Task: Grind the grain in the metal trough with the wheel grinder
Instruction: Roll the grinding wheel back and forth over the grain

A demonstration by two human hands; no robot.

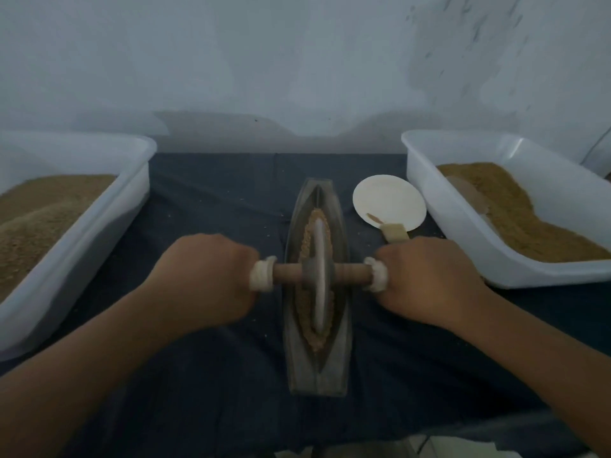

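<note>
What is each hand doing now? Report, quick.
Left hand: closed, gripping the left end of the brown wooden handle of the grey metal wheel grinder.
Right hand: closed, gripping its right end.

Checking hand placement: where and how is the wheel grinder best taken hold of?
By the wrapped ends of its axle, one hand each side, from above, as the left hand and right hand do; the axle juts level across the trough.

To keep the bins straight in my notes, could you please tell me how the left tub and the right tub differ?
The left tub holds a paler, smoothly sloping fill; the right tub holds a browner, uneven fill with a dip. A plate lies close beside the right tub, none beside the left tub. Both are white plastic and flank the trough.
</note>
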